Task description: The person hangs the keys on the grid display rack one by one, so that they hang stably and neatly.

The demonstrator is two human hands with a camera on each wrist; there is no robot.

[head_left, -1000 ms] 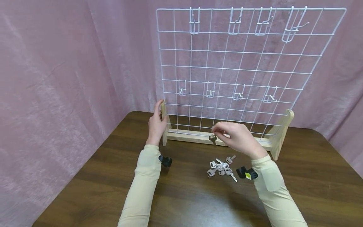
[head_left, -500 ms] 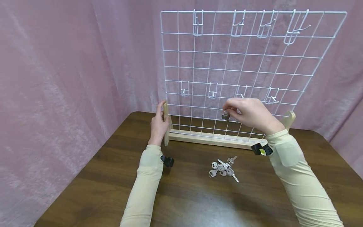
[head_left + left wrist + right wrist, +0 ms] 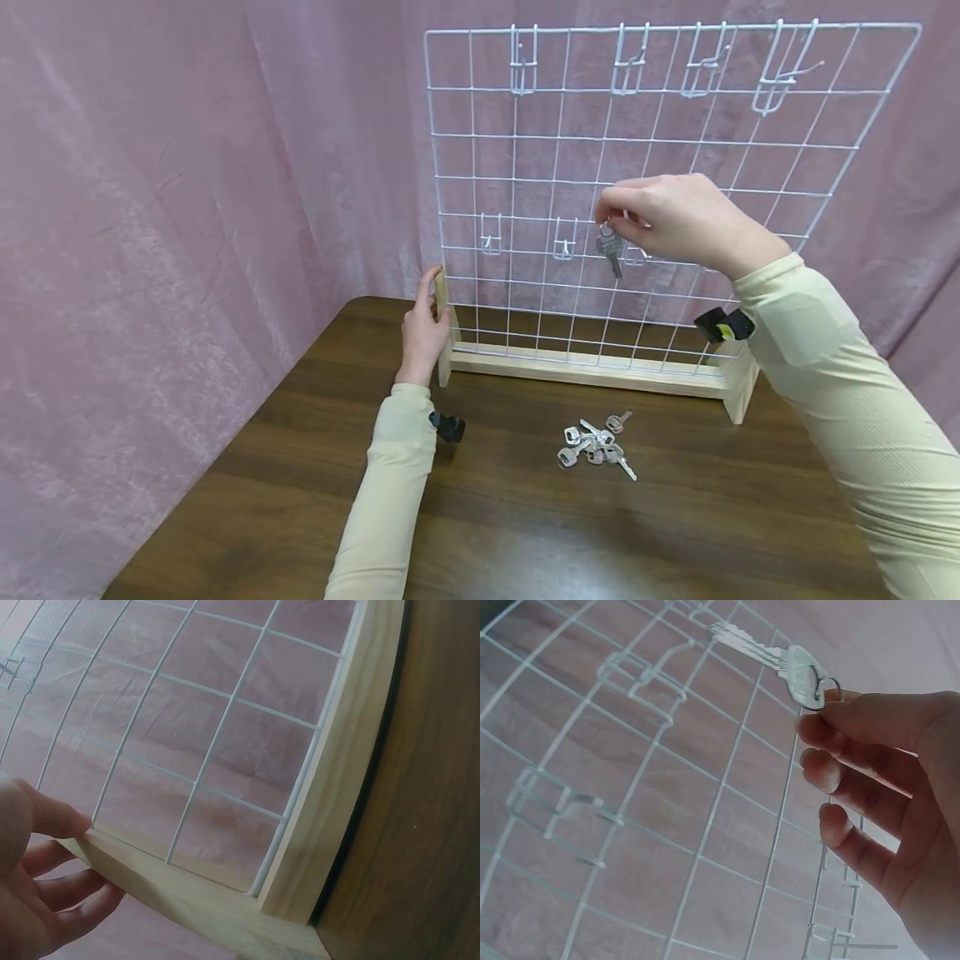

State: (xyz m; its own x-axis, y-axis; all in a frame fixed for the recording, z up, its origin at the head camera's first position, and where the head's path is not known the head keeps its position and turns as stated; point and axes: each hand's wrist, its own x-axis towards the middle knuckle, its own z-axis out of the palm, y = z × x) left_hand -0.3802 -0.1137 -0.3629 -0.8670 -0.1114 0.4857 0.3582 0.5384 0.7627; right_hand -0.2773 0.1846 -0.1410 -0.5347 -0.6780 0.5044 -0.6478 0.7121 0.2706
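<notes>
My right hand point(image 3: 675, 218) pinches a small metal ring between thumb and fingertips, with silver keys point(image 3: 612, 247) dangling from it. They hang in front of a white wire grid panel point(image 3: 890, 90), overlapping the third hook point(image 3: 639, 257) of its lower row in the head view. In the right wrist view the key blade point(image 3: 750, 646) points away from the hand toward the hooks. My left hand point(image 3: 423, 335) grips the left wooden upright point(image 3: 443, 363) of the panel's stand, thumb on one face and fingers on the other. The fourth lower hook is hidden behind my right hand.
Several more silver keys point(image 3: 596, 442) lie heaped on the brown table point(image 3: 510, 517) in front of the stand's wooden crossbar point(image 3: 585, 372). Hooks also hang along the panel's top, the rightmost hook point(image 3: 776, 82) jutting forward. A pink curtain point(image 3: 187, 208) surrounds the table.
My right hand has risen from near the crossbar up to the lower hook row, shifting rightward, carrying the keys. The left hand stays on the upright.
</notes>
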